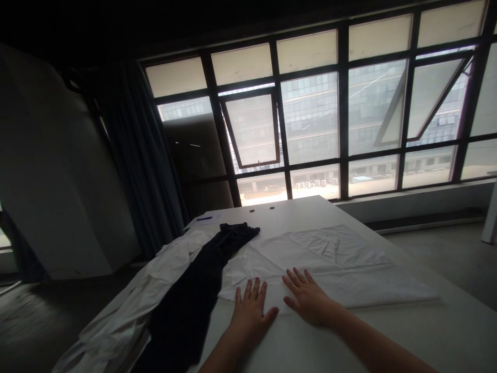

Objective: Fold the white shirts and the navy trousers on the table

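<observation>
A white garment (334,264) lies spread flat on the white table (446,331). My left hand (250,311) rests palm down on its near edge, fingers stretched out and apart. Just to the right, my right hand (308,298) also lies flat on the white cloth with fingers spread. Neither hand holds anything. A dark garment (194,295) lies in a long strip to the left of my left hand, over a rumpled white garment (132,311) at the table's left edge.
A sheet of paper with a blue pen (204,218) lies at the table's far left corner. Two small round holes (262,210) sit near the far edge. A large window wall stands behind, a dark curtain (143,171) at left.
</observation>
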{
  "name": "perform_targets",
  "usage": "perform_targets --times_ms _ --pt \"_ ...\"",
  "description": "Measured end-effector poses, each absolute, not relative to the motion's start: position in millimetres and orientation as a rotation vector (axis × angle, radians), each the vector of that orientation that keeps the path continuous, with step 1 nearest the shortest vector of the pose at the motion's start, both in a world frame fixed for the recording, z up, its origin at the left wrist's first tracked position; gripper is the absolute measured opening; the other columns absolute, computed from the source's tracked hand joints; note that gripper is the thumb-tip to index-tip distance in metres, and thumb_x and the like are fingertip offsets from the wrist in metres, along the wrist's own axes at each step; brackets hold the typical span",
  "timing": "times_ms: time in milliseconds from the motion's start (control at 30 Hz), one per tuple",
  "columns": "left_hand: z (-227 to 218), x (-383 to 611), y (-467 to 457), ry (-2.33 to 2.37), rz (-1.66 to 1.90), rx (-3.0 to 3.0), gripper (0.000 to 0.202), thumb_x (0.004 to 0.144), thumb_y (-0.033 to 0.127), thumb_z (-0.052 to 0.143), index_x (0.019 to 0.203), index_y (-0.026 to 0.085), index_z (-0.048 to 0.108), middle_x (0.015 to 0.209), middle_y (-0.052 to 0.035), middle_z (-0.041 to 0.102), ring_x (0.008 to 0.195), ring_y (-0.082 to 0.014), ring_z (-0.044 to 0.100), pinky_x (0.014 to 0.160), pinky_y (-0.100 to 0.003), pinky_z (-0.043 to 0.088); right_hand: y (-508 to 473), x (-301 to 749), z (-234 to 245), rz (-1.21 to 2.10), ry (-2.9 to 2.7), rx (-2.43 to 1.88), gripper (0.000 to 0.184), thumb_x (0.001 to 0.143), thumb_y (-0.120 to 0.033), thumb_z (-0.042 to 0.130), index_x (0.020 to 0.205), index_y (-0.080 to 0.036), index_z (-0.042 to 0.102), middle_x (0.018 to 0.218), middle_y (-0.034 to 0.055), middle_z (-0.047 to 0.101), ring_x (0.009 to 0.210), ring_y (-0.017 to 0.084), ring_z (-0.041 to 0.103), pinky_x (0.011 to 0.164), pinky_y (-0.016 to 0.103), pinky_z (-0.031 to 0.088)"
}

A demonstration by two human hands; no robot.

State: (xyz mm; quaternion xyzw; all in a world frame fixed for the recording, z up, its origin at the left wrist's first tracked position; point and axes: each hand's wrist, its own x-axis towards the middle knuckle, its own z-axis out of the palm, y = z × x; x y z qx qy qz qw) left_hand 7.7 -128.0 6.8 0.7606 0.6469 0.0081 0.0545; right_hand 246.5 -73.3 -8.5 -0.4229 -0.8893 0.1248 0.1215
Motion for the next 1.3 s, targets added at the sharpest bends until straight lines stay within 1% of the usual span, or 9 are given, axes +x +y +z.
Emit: perform_targets --times_ms 167,267,433,633,767,867,967,1100,1300 --pt "14 8 -131 1.936 0.045 2.309 0.088 0.091 0.078 0.026 0.16 0.024 0.018 0.166 -0.0072 0.005 0.153 -0.0349 -0.001 0.119 -0.063 -0.002 -61 255 -17 0.286 -2.449 -1.452 0.085 0.096 -0.073 0.02 0.159 -0.016 0.024 0.166 0.013 0.011 0.153 0.034 0.003 0.121 0.058 0.001" --pt "15 7 -132 1.935 0.048 2.3 0.088 0.091 0.078 0.027 0.16 0.023 0.018 0.166 -0.0069 0.005 0.153 -0.0347 0.0 0.12 -0.062 -0.002 -57 266 -22 0.269 -2.468 -1.442 0.086 0.096 -0.072 0.018 0.159 -0.014 0.021 0.166 0.0139 0.012 0.153 0.031 0.005 0.122 0.056 0.001" --pt "14 8 -132 1.93 0.062 2.295 0.089 0.091 0.079 0.025 0.16 0.024 0.017 0.166 -0.0064 0.006 0.153 -0.0345 0.0 0.12 -0.061 -0.002 -47 313 -31 0.082 -2.402 -1.556 0.079 0.099 -0.067 0.015 0.159 -0.016 0.023 0.166 0.0117 0.016 0.153 0.031 0.005 0.121 0.059 -0.002" --pt "17 -2 -128 1.932 0.051 2.308 0.091 0.089 0.082 0.027 0.159 0.025 0.021 0.166 -0.0066 0.011 0.153 -0.0329 0.005 0.121 -0.058 0.003 -27 386 -41 -0.046 -2.31 -1.735 0.076 0.097 -0.069 0.017 0.158 -0.024 0.027 0.167 0.0068 0.018 0.153 0.033 0.004 0.118 0.064 -0.003" --pt "20 -16 -123 1.983 0.053 2.304 0.085 0.092 0.077 0.026 0.159 0.024 0.023 0.166 -0.0051 0.014 0.153 -0.0306 0.009 0.123 -0.054 0.007 -9 448 -47 -0.028 -2.138 -1.99 0.074 0.095 -0.067 0.017 0.158 -0.028 0.026 0.167 0.0052 0.018 0.152 0.037 0.008 0.115 0.07 0.006" --pt "19 -20 -122 2.005 0.043 2.309 0.083 0.094 0.074 0.025 0.159 0.022 0.023 0.166 -0.0054 0.014 0.153 -0.0297 0.009 0.123 -0.052 0.008 2 497 -54 -0.112 -2.015 -2.119 0.074 0.094 -0.062 0.019 0.158 -0.025 0.028 0.167 0.007 0.017 0.152 0.037 0.006 0.114 0.071 0.009" --pt "14 -19 -121 2.039 0.052 2.318 0.083 0.094 0.073 0.025 0.159 0.022 0.023 0.166 -0.0059 0.014 0.153 -0.0301 0.009 0.123 -0.053 0.007 6 529 -60 -0.152 -1.967 -2.18 0.078 0.091 -0.064 0.022 0.156 -0.022 0.034 0.167 0.0094 0.018 0.152 0.04 0.008 0.113 0.072 0.011" --pt "11 -17 -123 2.048 0.072 2.338 0.082 0.095 0.073 0.023 0.159 0.022 0.023 0.166 -0.0055 0.012 0.153 -0.0311 0.008 0.122 -0.053 0.006 1 538 -65 -0.1 -2.057 -2.155 0.078 0.088 -0.065 0.026 0.154 -0.025 0.038 0.165 0.0084 0.023 0.151 0.039 0.015 0.113 0.069 0.013" --pt "17 -23 -138 1.963 -0.009 2.364 0.082 0.095 0.075 0.022 0.159 0.025 0.022 0.166 -0.004 0.011 0.153 -0.0304 0.007 0.123 -0.052 0.009 -19 541 -74 -0.111 -2.081 -2.141 0.08 0.087 -0.069 0.026 0.153 -0.025 0.04 0.163 0.0078 0.03 0.148 0.038 0.026 0.115 0.061 0.022"
